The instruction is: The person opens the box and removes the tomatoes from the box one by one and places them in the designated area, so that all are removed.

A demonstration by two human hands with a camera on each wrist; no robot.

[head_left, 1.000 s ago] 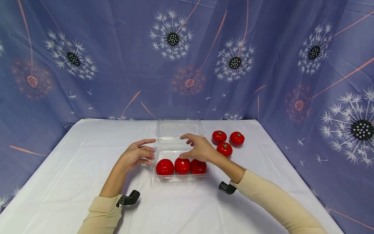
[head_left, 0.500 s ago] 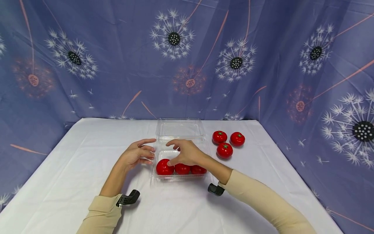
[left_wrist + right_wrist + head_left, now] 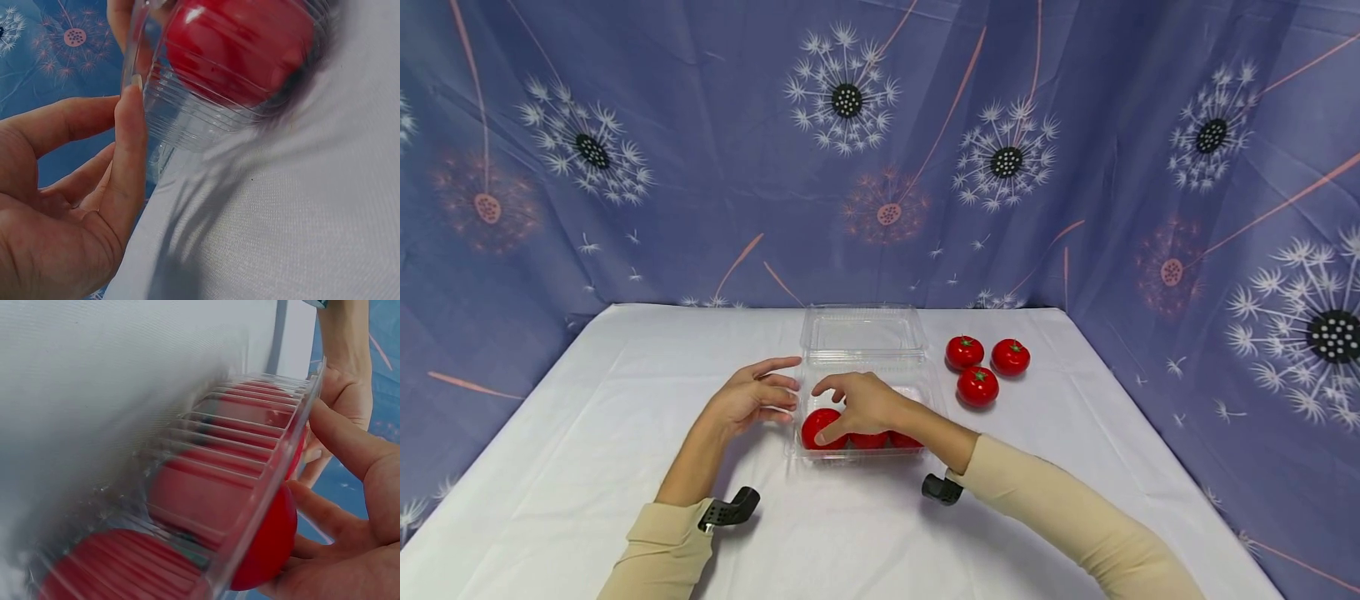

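Observation:
An open clear plastic clamshell box point(image 3: 865, 453) lies on the white cloth with its lid point(image 3: 863, 331) folded back. Three glossy red tomatoes stand in a row along its near side: a left one point(image 3: 821, 422), a middle one point(image 3: 870, 440) and a right one point(image 3: 910, 440). My right hand point(image 3: 867, 406) arches over the row, thumb against the left tomato and fingers spread behind it, partly covering the other two. Beside the box's left wall is my left hand point(image 3: 747, 402), fingers loosely extended; one fingertip point(image 3: 132, 94) meets the rim in the left wrist view.
Right of the box, three more tomatoes with green stems sit close together: one at the back point(image 3: 964, 352), one to the right point(image 3: 1011, 357) and one nearer point(image 3: 977, 387). A blue dandelion-print curtain point(image 3: 715, 167) hangs behind the table.
My right hand has moved left and nearer across the box, from over the middle tomato to the left tomato. My left hand has stayed beside the box.

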